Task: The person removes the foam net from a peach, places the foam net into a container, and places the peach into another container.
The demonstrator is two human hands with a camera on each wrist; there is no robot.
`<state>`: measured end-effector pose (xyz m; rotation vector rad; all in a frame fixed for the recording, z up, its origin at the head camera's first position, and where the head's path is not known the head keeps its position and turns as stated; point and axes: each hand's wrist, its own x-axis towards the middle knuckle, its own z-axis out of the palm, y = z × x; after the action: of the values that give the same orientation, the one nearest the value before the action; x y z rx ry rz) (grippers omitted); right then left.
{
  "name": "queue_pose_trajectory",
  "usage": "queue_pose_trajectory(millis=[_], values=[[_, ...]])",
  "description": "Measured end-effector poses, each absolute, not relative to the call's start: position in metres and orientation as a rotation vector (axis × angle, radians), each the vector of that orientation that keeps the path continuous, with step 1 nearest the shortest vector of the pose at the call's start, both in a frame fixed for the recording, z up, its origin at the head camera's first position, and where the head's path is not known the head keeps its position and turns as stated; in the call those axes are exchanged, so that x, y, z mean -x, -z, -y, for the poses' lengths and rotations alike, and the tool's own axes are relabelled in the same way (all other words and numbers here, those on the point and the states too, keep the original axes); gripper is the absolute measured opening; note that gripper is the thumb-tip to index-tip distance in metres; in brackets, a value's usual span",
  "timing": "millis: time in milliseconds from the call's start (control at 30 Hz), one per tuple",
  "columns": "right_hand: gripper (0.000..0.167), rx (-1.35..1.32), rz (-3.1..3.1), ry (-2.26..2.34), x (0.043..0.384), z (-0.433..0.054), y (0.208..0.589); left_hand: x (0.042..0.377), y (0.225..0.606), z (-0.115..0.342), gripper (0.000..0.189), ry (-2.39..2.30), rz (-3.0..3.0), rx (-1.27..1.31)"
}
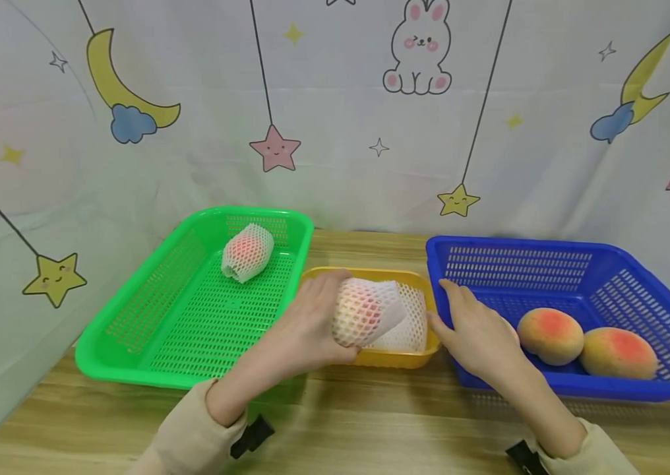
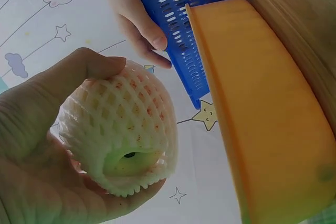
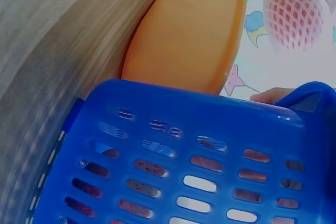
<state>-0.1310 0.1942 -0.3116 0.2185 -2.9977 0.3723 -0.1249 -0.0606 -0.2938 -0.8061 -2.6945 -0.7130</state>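
Observation:
My left hand [image 1: 311, 323] grips a peach [image 1: 359, 310] in a white foam net, held over the yellow basket [image 1: 394, 359]. In the left wrist view, the net's open end shows the peach's stem hollow. White foam nets [image 1: 415, 323] lie inside the yellow basket. My right hand [image 1: 477, 336] is over the near left side of the blue basket [image 1: 513, 247], its fingers extended and thumb apart. Two bare peaches [image 1: 550, 335] lie to its right, while another is mostly hidden behind the hand. Through the blue slots, the right wrist view shows parts of the hand and fruit.
On the left stands a green basket [image 1: 192, 379] with one netted peach [image 1: 248, 251] near its back. The baskets stand close together on a wooden table [image 1: 359, 422]. Behind them hangs a white curtain [image 1: 341, 191] printed with stars, moons and a rabbit.

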Motion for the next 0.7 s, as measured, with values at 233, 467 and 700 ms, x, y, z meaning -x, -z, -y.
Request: queue_pose_trajectory(millis=[233,467,700], values=[[0.046,-0.379,2.741,-0.32,0.1272,-0.1922,0.3124,0.1238,0.2944,0.0595,0.094,0.747,2.736,0.784],[0.011,-0.605,2.452,-0.424,0.1245,-0.1888,0.3116,0.1247,0.2946,0.0592,0.093,0.715,2.759,0.798],[0.018,-0.789,2.331,-0.627,0.1213,-0.1844,0.3105,0.1247,0.2953,0.0602,0.092,0.75,2.776,0.791]])
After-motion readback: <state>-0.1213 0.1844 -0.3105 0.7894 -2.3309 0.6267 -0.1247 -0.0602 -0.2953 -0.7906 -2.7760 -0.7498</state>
